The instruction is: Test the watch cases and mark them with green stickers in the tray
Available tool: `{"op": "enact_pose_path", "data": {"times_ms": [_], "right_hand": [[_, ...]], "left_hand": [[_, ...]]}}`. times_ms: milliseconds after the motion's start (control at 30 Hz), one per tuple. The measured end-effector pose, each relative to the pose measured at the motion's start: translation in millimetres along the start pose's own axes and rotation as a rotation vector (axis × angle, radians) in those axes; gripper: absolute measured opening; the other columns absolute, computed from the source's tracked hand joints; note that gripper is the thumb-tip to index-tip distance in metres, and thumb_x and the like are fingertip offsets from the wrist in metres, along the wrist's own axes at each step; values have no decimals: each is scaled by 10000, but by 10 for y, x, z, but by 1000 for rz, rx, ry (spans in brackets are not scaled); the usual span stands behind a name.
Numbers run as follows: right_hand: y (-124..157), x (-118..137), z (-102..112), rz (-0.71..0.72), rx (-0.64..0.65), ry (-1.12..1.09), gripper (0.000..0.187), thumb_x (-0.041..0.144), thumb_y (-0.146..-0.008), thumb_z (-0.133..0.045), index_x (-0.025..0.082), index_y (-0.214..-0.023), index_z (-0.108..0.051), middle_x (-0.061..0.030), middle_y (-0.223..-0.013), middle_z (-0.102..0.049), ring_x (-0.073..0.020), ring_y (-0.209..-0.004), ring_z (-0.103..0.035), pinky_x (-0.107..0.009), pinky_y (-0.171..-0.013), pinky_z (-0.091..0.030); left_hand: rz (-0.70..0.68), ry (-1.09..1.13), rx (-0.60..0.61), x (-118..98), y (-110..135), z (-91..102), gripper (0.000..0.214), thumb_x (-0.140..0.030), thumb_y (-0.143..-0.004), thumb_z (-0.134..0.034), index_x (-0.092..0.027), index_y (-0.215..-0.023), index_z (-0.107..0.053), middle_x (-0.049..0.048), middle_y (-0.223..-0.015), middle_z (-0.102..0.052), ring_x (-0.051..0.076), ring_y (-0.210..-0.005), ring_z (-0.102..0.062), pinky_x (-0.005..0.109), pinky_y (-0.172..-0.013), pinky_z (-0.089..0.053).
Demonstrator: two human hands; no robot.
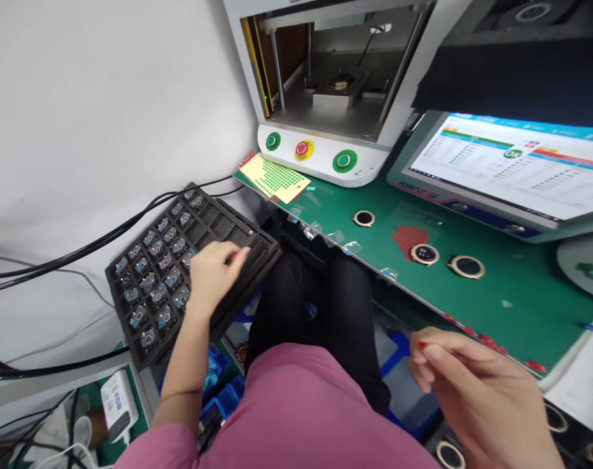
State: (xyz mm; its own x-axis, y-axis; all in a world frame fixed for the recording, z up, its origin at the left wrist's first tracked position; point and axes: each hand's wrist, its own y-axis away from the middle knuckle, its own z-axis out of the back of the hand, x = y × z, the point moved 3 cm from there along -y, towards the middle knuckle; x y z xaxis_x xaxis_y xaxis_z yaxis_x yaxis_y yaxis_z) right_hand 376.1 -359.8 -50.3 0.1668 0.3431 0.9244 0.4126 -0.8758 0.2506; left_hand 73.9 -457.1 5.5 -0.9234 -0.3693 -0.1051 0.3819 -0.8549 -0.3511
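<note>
My left hand (214, 273) is closed over the black foam tray (218, 225), its fingers curled and pointing away from me. A dark spot shows by the thumb, and whatever the fingers may hold is hidden. Clear-wrapped round watch parts (165, 260) with blue tabs fill many of the tray's compartments. At the lower right, my right hand (476, 384) pinches a small red sticker (422, 344) between thumb and forefinger. More red stickers (489, 341) line the bench edge beyond it. On the green bench (325, 208) lie a gold-rimmed watch case (364, 219), a lit watch (424, 254) and a larger watch case (467, 266).
A white press machine (320, 156) with green and red buttons stands at the back, a part on its fixture (342, 83). To its right is a lit monitor (511, 169). A yellow sticker sheet (275, 177) lies before the machine. Black cables (81, 251) run along the wall.
</note>
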Motion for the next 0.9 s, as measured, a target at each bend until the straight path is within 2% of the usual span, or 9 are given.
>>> {"op": "enact_pose_path", "data": {"times_ms": [67, 167, 333, 500, 567, 633, 700, 767, 900], "right_hand": [[-23, -2, -11, -25, 65, -38, 198, 382, -661, -823, 215, -626, -722, -8, -548, -600, -98, -369, -501, -210, -334, -413], [-15, -7, -52, -22, 174, -59, 197, 366, -740, -765, 208, -635, -708, -11, -533, -574, -108, -402, -513, -221, -371, -436], [36, -39, -88, 40, 241, -42, 224, 362, -790, -723, 202, -637, -685, -9, -505, -558, -117, -442, -525, -229, -429, -453], [78, -61, -43, 89, 284, 65, 148, 313, -782, -735, 212, -674, -728, -38, -559, -645, -144, -492, -595, -241, -463, -509], [94, -66, -43, 113, 294, 121, 91, 294, -784, -733, 231, -719, -750, -38, -613, -692, -149, -521, -635, -231, -487, -541], [100, -59, -71, 147, 239, 210, 41, 281, -786, -731, 249, -790, -758, -31, -678, -730, -156, -574, -679, -229, -545, -575], [104, -15, -137, 234, 121, 338, 81, 269, -786, -729, 254, -863, -748, -30, -758, -755, -176, -664, -714, -261, -644, -603], [117, 74, -249, 387, 10, 452, 171, 246, -783, -728, 253, -953, -722, -34, -845, -763, -196, -757, -726, -305, -726, -608], [175, 258, -513, 676, -73, 542, 446, 177, -756, -751, 267, -1165, -599, -38, -991, -747, -202, -869, -722, -337, -793, -602]], "left_hand": [[264, -114, 153, 381, 74, -57, 228, -327, -869, -581, -192, -713, -679, 6, -656, -682, 170, -679, -693, 275, -654, -526], [389, -140, 279, 637, 146, -158, 110, -255, -752, -706, -171, -823, -701, 78, -784, -738, 275, -755, -716, 366, -672, -550], [510, -97, 383, 686, 112, -305, 300, -182, -727, -694, -122, -1021, -685, 157, -1033, -738, 333, -951, -700, 430, -837, -534], [569, -87, 352, 689, 43, -201, 333, -224, -678, -704, -97, -986, -698, 145, -970, -744, 325, -934, -696, 407, -857, -527], [565, -84, 287, 570, 60, -103, 376, -264, -708, -692, -104, -1047, -684, 110, -897, -740, 277, -851, -703, 383, -836, -533], [489, -29, 103, 323, 93, 0, 432, -291, -730, -690, -121, -1125, -647, 71, -853, -725, 209, -745, -685, 338, -789, -545], [269, 110, -195, -43, 138, 93, 464, -261, -719, -708, -141, -1157, -614, 46, -873, -717, 147, -661, -646, 288, -732, -552], [-12, 275, -381, -441, 190, 128, 512, -207, -693, -734, -163, -1181, -584, 29, -871, -715, 112, -611, -615, 250, -670, -551], [-328, 562, -415, -1007, 203, 88, 531, -185, -720, -754, -171, -1211, -551, 57, -904, -725, 116, -638, -633, 226, -604, -559]]}}
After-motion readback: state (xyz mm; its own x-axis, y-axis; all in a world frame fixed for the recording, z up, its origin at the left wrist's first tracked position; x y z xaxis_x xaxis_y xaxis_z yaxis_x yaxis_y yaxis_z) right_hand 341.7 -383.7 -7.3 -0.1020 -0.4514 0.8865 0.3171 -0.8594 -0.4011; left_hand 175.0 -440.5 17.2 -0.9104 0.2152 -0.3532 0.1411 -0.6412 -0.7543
